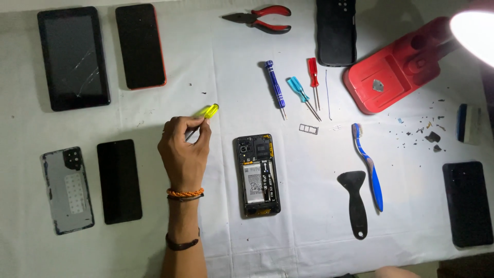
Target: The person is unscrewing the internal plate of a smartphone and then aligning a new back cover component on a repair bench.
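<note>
My left hand (182, 152) is closed around a small yellow-handled screwdriver (207, 111), whose handle sticks out up and to the right of my fingers. The hand rests on the white cloth, left of an opened smartphone (258, 175) that lies with its back off, showing the battery and boards. Orange and dark bracelets sit on my wrist. My right hand is not visible.
The white cloth (309, 226) also carries a cracked tablet (73, 57), a red-edged phone (140, 46), a grey back cover (68, 190), a black screen panel (119, 181), red pliers (262, 19), blue, cyan and red screwdrivers (296, 90), a toothbrush (369, 166), a black spudger (355, 203) and a red lamp (399, 64).
</note>
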